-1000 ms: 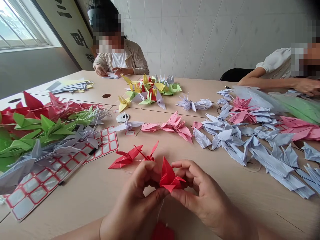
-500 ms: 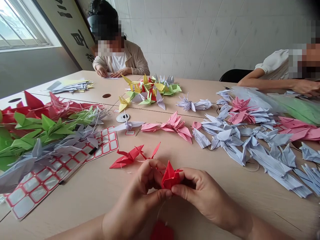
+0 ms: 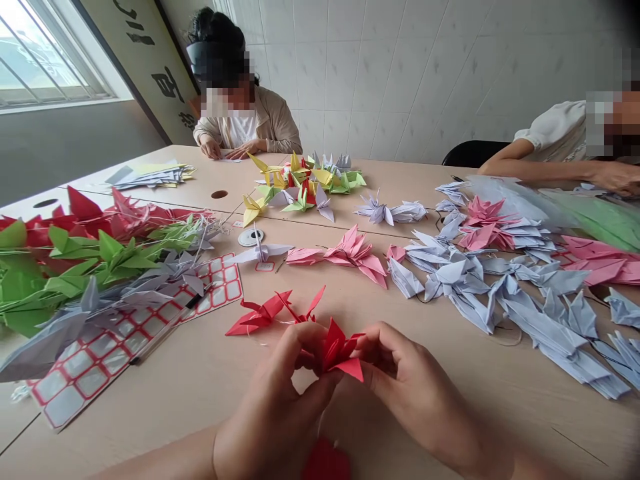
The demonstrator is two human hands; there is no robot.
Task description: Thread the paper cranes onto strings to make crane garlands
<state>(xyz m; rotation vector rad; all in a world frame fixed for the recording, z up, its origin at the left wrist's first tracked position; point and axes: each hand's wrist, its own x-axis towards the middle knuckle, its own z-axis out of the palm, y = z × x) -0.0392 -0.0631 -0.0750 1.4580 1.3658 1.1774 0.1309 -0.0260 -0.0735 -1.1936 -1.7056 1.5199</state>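
Nearest me, a red paper piece (image 3: 326, 461) shows below my hands, a white thread (image 3: 321, 421) running up from it. My left hand (image 3: 285, 393) is nearly closed, thumb and fingers pinching the left side of a red paper crane (image 3: 339, 352), which sits between both hands. My right hand (image 3: 417, 393) is curled at its other side; whether it grips paper, I cannot tell. I judge the crane light, crisp and easily bent at its points, so its layered middle is the place to hold. Bare desk (image 3: 170, 407) flanks my wrists, but other red cranes (image 3: 263, 313) lie just beyond my left knuckles. Farther out, a sticker sheet (image 3: 67, 399) limits my room leftward, pale-blue folded papers (image 3: 453, 277) rightward, and pink cranes (image 3: 356, 255) ahead.
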